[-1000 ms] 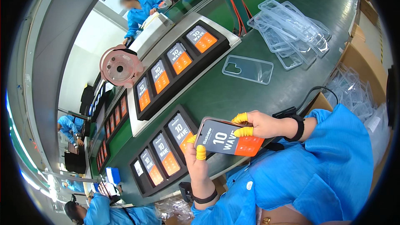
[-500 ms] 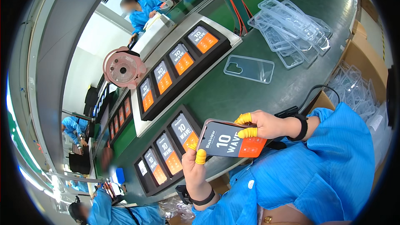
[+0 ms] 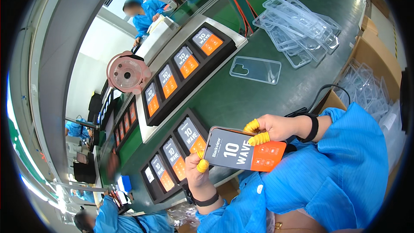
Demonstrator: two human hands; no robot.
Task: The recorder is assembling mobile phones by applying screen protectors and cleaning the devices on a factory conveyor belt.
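Note:
A smartphone (image 3: 228,152) with a grey and orange printed film on its front is held between my two hands, screen side up. My left hand (image 3: 199,171) pinches its left end, yellow finger cots on the fingertips. At the upper right edge, my right hand (image 3: 276,128) grips with thumb and finger, also in yellow cots. Part of the phone's back and far edge is hidden. Just left of my left hand lies a black foam tray (image 3: 154,190) with several slots. Similar phones (image 3: 174,156) sit in it, and one slot shows a small white label.
Another black tray of phones (image 3: 186,62) rests on a metal-edged board. A clear phone case (image 3: 255,70) lies on the green table (image 3: 297,90), near piled clear plastic trays (image 3: 297,28). An open carton (image 3: 375,56) stands right. A pink fan (image 3: 127,74) and co-workers (image 3: 144,13) are beyond.
The phone has tilted a little in my hands, its right end coming lower and toward me. More of its orange part shows. Both hands keep hold of it.

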